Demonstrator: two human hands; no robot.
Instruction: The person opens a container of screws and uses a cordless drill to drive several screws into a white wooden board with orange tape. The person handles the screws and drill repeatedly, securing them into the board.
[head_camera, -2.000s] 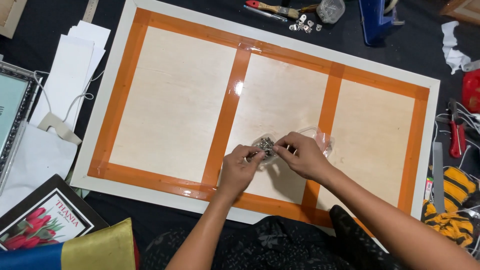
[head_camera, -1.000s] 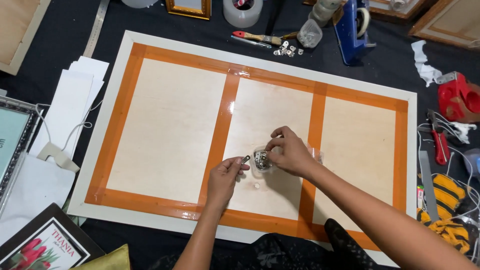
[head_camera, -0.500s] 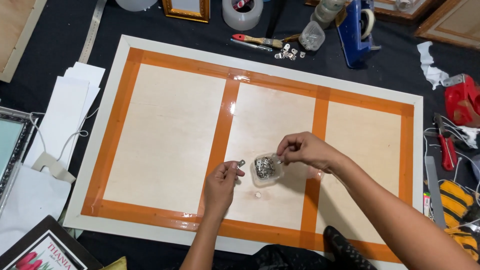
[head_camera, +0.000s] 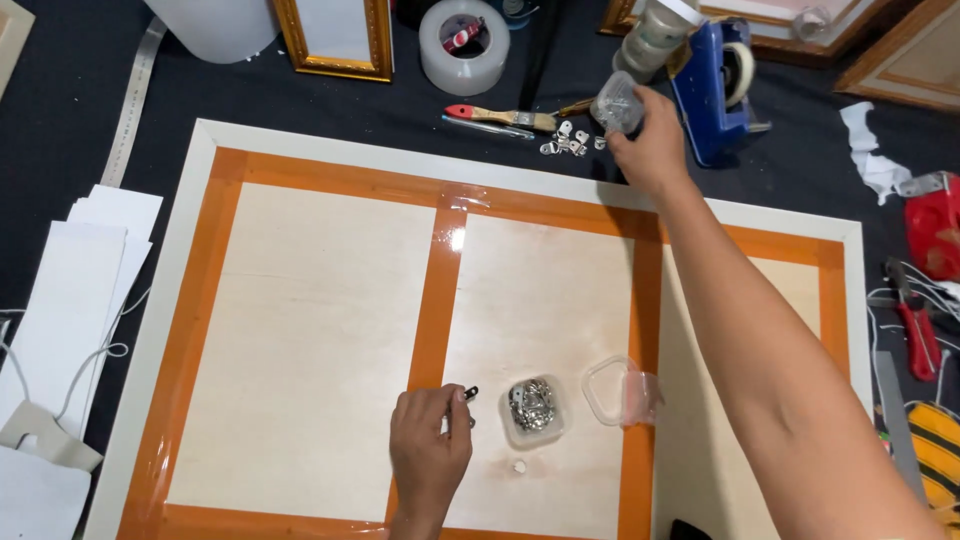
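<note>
My left hand (head_camera: 430, 450) rests on the back of a large frame (head_camera: 300, 330) and pinches a small metal hanger clip (head_camera: 468, 393). Just right of it stands an open clear tub of small metal hardware (head_camera: 533, 407), with its clear lid (head_camera: 612, 390) lying beside it. My right hand (head_camera: 648, 145) is stretched to the far edge of the frame and grips a second small clear tub (head_camera: 615, 103). Several loose metal clips (head_camera: 570, 140) lie on the dark cloth near that tub.
Orange tape strips (head_camera: 440, 290) cross the frame's backing. At the far edge lie a paint brush (head_camera: 500, 115), a roll of clear tape (head_camera: 463, 45), a blue tape dispenser (head_camera: 715, 85) and a gold frame (head_camera: 335, 35). White card sheets (head_camera: 70, 300) sit left; red pliers (head_camera: 915, 325) right.
My right hand left the open tub near the frame's middle and reached up to the far edge, where it now grips another small tub. My left hand stayed put, holding the clip.
</note>
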